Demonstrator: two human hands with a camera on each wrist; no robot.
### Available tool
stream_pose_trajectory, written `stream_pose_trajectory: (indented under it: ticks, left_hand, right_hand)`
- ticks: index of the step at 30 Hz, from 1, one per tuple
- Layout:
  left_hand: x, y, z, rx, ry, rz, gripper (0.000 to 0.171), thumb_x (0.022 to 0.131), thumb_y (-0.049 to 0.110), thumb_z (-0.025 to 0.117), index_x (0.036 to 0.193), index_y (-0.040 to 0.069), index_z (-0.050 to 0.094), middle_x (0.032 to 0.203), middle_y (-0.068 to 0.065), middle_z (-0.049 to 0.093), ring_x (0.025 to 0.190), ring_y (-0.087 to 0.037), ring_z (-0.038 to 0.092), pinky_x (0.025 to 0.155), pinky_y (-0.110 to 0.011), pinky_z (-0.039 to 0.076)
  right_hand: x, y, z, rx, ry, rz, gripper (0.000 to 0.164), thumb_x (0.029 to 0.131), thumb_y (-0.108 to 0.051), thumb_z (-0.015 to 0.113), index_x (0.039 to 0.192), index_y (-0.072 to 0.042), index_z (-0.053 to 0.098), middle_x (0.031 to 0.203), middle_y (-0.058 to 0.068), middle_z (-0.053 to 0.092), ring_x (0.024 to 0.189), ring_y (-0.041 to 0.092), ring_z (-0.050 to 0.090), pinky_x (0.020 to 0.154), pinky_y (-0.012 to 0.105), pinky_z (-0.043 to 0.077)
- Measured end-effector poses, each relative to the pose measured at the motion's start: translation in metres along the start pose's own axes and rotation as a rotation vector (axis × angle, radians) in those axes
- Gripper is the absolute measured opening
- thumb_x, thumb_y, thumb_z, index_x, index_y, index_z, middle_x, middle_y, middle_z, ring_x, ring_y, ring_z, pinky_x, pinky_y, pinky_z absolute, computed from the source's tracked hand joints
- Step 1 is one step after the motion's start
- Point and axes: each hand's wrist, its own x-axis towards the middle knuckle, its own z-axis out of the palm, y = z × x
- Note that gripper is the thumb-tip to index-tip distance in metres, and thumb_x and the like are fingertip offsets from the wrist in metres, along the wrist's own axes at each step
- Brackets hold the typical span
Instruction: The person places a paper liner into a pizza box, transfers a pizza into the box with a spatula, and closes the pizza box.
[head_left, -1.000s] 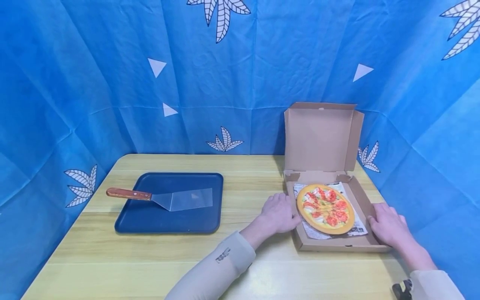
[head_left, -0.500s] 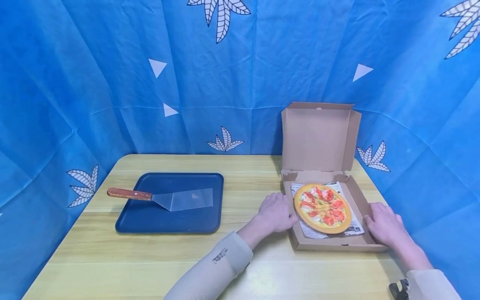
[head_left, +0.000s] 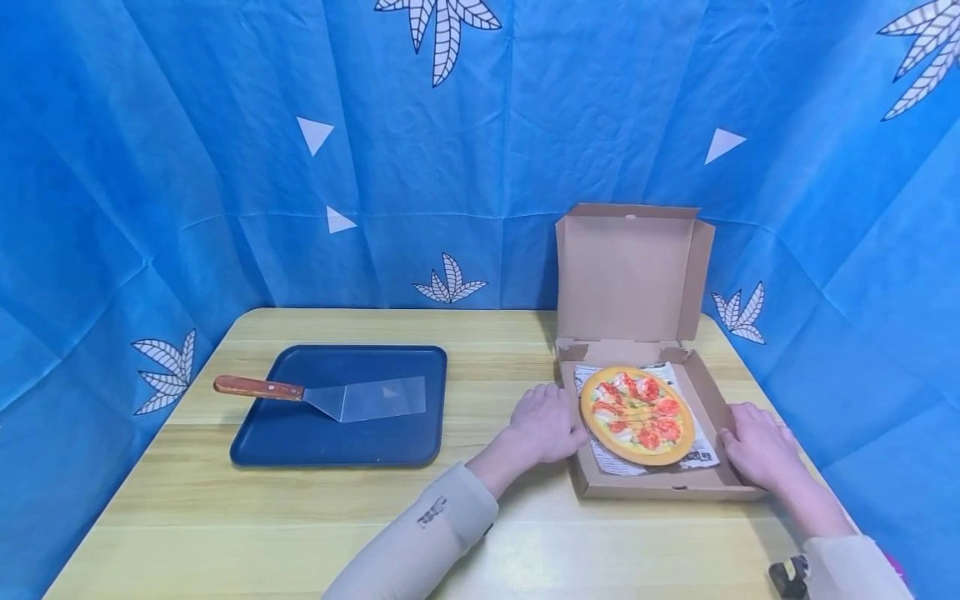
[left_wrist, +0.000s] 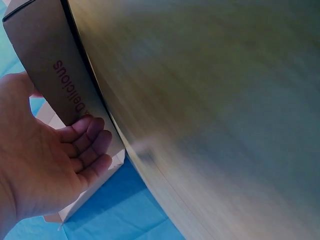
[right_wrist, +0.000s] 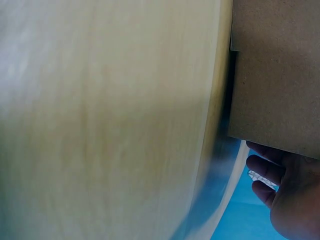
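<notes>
An open cardboard pizza box (head_left: 660,487) stands at the right of the wooden table (head_left: 300,517), its lid (head_left: 622,275) upright. Inside it a round pizza (head_left: 636,414) with red and white toppings lies on printed paper. My left hand (head_left: 546,423) grips the box's left wall. In the left wrist view its fingers (left_wrist: 85,145) lie curled against the printed side of the box (left_wrist: 55,75). My right hand (head_left: 757,450) grips the right wall. The right wrist view shows its fingers (right_wrist: 270,175) at the edge of the box (right_wrist: 275,75).
A dark blue tray (head_left: 337,446) lies left of the middle. A metal spatula (head_left: 337,398) with a wooden handle rests on it, handle over the left rim. Blue patterned cloth walls stand close behind and on both sides. The box is near the table's right edge.
The box with the pizza has slid a little to the left across the table, and both hands have moved with it. Tray and spatula have stayed put.
</notes>
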Motion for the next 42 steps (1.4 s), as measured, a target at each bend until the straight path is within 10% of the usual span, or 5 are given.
stream_pose_trajectory:
  ticks: [42]
  left_hand:
    - [-0.019, -0.041, -0.011, -0.035, 0.007, -0.016, 0.062, 0.099, 0.048, 0.058, 0.137, 0.000, 0.055, 0.108, -0.005, 0.056, 0.096, -0.017, 0.048, 0.092, -0.031, 0.047]
  right_hand:
    - [0.015, -0.044, 0.009, 0.043, -0.046, -0.049, 0.047, 0.101, -0.013, 0.051, 0.136, 0.018, 0.047, 0.128, 0.036, 0.054, 0.118, 0.056, 0.047, 0.088, 0.071, 0.040]
